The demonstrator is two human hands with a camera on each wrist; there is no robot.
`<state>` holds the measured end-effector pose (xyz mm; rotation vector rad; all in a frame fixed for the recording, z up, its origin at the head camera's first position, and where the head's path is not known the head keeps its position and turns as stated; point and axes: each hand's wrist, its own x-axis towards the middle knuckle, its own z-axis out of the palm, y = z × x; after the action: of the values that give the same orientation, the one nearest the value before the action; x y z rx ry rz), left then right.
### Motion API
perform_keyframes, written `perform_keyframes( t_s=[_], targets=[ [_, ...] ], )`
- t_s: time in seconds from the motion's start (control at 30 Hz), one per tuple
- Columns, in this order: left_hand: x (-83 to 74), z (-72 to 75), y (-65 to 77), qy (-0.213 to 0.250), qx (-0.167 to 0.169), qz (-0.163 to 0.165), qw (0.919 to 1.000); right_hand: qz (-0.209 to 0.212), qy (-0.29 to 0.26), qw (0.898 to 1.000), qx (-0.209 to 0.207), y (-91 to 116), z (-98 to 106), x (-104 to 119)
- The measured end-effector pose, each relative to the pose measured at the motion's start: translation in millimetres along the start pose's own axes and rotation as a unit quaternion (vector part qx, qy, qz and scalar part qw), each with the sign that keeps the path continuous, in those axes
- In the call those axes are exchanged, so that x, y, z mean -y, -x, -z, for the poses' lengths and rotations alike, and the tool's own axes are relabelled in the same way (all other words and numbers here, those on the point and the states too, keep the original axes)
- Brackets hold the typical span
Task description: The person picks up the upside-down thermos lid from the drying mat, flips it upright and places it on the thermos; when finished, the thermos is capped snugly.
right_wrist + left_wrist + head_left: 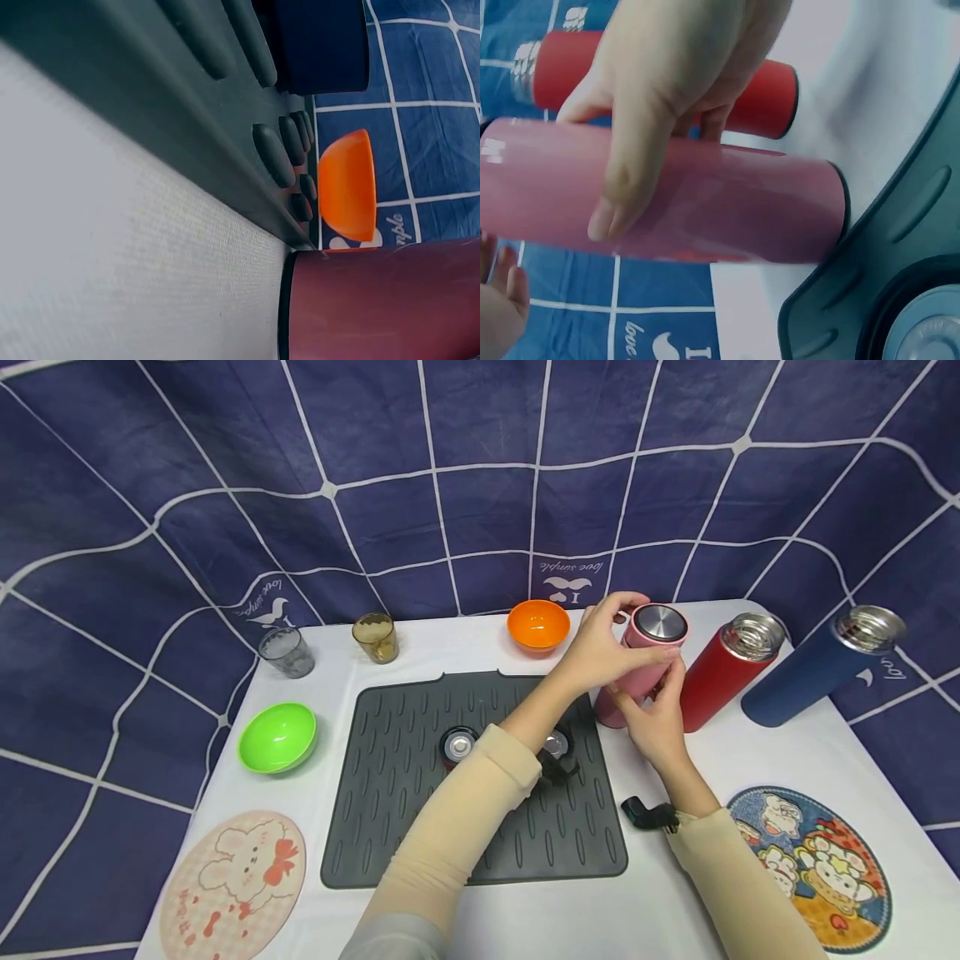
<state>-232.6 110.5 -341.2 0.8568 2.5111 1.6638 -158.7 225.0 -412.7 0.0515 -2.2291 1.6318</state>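
A pink thermos (641, 681) with a silver-topped lid (660, 622) stands on the white cloth at the mat's right edge. My left hand (603, 647) holds its top, thumb across the front and fingers behind the lid; only some of its fingers (506, 281) appear in the left wrist view. Lower down, my right hand (656, 722) grips the body, its thumb (626, 184) lying across the pink side. In the right wrist view, only the thermos's lower part (382, 307) shows, its dark base against the cloth.
To the right lean, in this view, a lidless red thermos (727, 677) and a lidless blue thermos (817, 677). Two upturned lids, one (459, 745) plainly visible, lie on the grey mat (390, 810). An orange bowl (538, 625), green bowl (277, 739), two cups and two round placemats surround it.
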Motion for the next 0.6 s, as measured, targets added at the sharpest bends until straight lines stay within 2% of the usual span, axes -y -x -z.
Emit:
perform_keyframes(
  t_s=[0.1,0.2,0.33,0.43,0.5,0.6],
  targets=[
    [-0.4,4.5,0.0,0.011,0.029,0.005,0.9995,-0.001,-0.008,1.0,0.001,0.3,-0.3,0.0],
    [-3.4,4.6,0.2,-0.004,0.041,0.02,0.9989,-0.014,-0.004,1.0,0.001,0.8,-0.3,0.3],
    [-6.0,-2.2,1.1,-0.052,0.022,0.02,0.9982,-0.02,0.004,1.0,0.007,1.2,0.7,-0.3],
    [-6.1,-5.3,1.2,-0.069,0.011,0.006,0.9976,-0.01,0.004,1.0,0.012,1.4,1.0,-1.4],
    [-5.7,-3.6,0.8,-0.052,0.02,0.0,0.9984,-0.004,-0.002,1.0,0.013,1.3,0.7,-2.0],
    [-5.0,2.3,0.4,0.001,0.047,0.006,0.9989,-0.001,-0.008,1.0,0.012,0.8,-0.3,-1.4]
  ],
)
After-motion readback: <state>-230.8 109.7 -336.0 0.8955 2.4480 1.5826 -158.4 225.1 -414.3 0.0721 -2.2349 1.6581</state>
